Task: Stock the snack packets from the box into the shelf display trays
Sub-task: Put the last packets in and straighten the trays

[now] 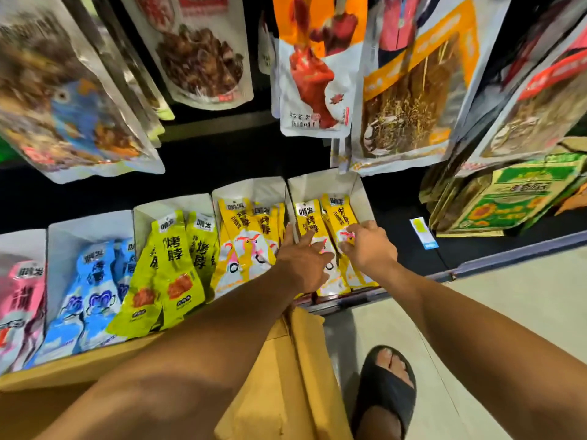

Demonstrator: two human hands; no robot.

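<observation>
Several white display trays stand in a row on the low shelf. The rightmost tray holds yellow snack packets. My left hand lies flat on those packets with its fingers spread and straight, the thumb by the tray's left wall. My right hand is beside it, its curled fingers pinching the right yellow packet near its middle. The brown cardboard box sits below my arms, in front of the shelf; its inside is hidden.
Leftward, other trays hold yellow packets, lime-green packets, blue packets and pink packets. Large snack bags hang close overhead. A green sunflower-seed carton stands at right. My sandalled foot is on the floor.
</observation>
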